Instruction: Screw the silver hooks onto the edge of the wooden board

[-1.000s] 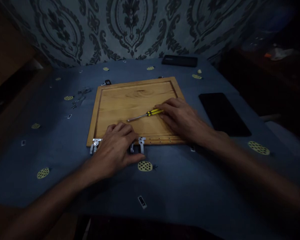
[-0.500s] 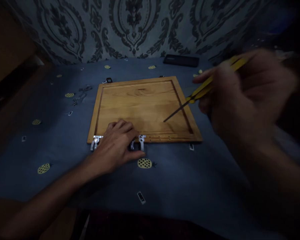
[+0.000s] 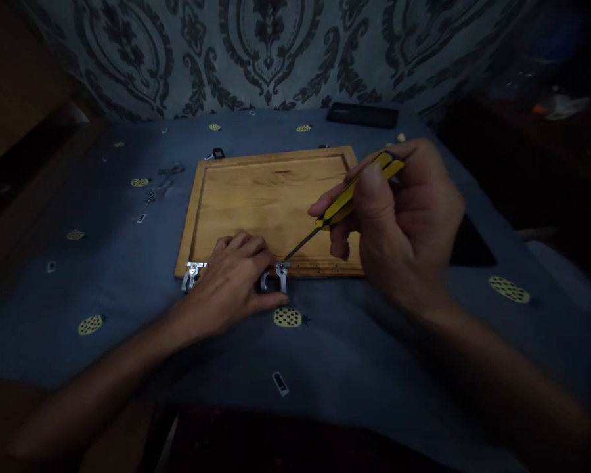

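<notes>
Under the left hand (image 3: 232, 281), grip unclear, lies a wooden panel (image 3: 256, 207); the right hand (image 3: 408, 226) clamps a screwdriver (image 3: 339, 204) above.

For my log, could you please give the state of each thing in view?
Board, lying flat
Metal fittings, at its near edge, partly covered
Screwdriver, held slanting, tip down by one fitting
Right hand, closed around screwdriver
Left hand, bent over board's near edge
Phone, lying flat
Black slab, flat, partly hidden
</notes>
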Available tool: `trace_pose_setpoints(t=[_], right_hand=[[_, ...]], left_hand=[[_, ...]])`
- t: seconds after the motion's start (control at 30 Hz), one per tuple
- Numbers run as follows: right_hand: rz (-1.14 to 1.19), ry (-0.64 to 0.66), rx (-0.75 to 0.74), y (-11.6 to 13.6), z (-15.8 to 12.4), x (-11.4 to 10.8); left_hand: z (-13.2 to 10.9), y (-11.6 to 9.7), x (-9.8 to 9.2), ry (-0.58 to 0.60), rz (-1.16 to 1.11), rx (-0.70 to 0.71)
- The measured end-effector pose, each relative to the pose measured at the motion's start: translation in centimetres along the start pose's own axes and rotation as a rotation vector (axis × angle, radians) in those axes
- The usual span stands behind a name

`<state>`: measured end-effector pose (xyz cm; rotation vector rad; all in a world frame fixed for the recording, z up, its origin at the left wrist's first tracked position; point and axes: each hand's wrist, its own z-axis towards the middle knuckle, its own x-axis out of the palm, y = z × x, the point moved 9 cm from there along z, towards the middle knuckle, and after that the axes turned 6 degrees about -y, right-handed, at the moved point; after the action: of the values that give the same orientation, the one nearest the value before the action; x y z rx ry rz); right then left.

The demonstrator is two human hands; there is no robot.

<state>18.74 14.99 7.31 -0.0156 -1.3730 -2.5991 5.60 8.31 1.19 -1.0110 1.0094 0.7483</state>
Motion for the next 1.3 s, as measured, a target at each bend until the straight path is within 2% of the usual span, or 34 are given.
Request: trace_pose_setpoints(t=[0.13,0.8,1.03,1.17,1.3], right_hand=[[0.013,0.044,0.012,-0.1,-0.3,0.5],[0.010,0.081,0.082,-1.1,-0.5,1.1],[-0.003,0.100,0.042,-1.0,-0.8,1.2],[-0.025,0.099,0.066,-1.0,-0.9,1.1],[-0.064,0.193,0.047,-0.1,-0.7,1.8]], left_hand=[[0.0,0.1,0.0,-0.003,0.009,-0.004],[0.0,0.2,0.1,0.001,0.025,-0.009],[0.0,0.1,0.2,0.008,0.027,-0.008],[0.1,0.2,0.2,0.019,0.024,-0.026],[0.1,0.1,0.1,0.024,0.011,-0.025]])
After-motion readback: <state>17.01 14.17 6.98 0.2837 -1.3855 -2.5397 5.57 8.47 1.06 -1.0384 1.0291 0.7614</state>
